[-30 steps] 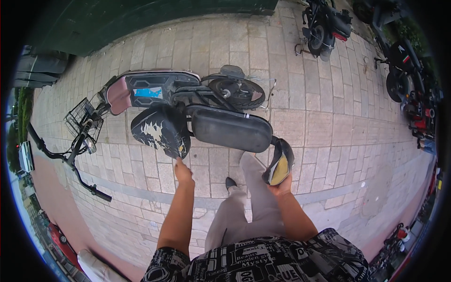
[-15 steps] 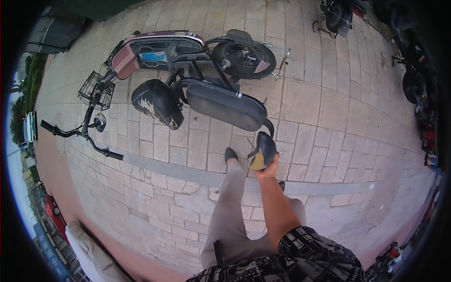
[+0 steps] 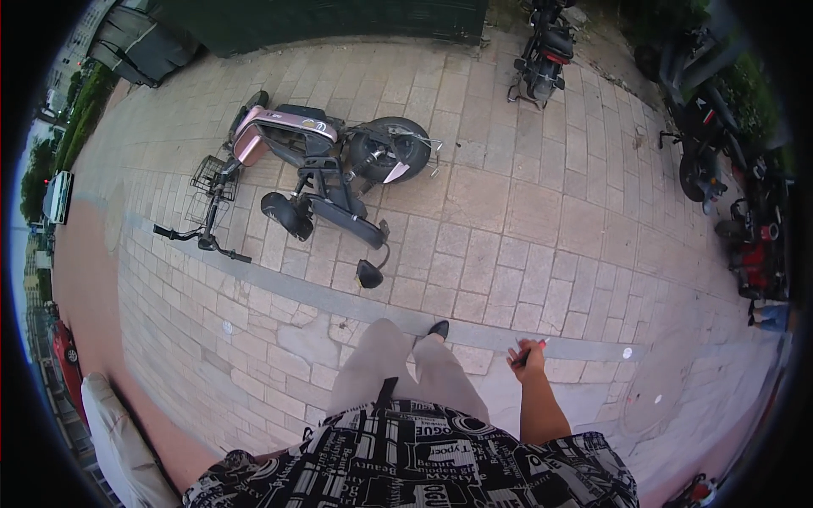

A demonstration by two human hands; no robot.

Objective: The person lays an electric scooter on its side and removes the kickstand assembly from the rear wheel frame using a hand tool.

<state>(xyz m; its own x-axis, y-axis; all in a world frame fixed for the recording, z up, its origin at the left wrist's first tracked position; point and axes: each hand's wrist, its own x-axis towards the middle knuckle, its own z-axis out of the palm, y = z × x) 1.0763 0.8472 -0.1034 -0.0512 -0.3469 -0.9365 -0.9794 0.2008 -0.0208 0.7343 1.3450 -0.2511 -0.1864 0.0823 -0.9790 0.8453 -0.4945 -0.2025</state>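
Observation:
My right hand (image 3: 531, 366) is at the lower right, closed around a small black-and-red object (image 3: 523, 352) too small to make out, held out over the paving. My left hand is out of view. Ahead of my legs a pink-and-black electric bike (image 3: 288, 127) lies on its side on the pavement (image 3: 474, 271), with its handlebar and wire basket (image 3: 203, 182) toward the left. Its black front seat (image 3: 284, 216), long middle seat (image 3: 347, 220) and small rear pad (image 3: 369, 274) face me, a short gap from both hands.
A dark green wall (image 3: 339, 21) and covered bins (image 3: 144, 46) stand at the back. Parked scooters (image 3: 542, 59) line the top and right (image 3: 754, 254). A person's legs (image 3: 766, 317) show at the right edge. A covered vehicle (image 3: 118, 423) and red car (image 3: 66, 351) are at the lower left.
The bike and its rear pad now appear farther from me. My right hand has let go of the pad and moved rightward. My left hand has left the view.

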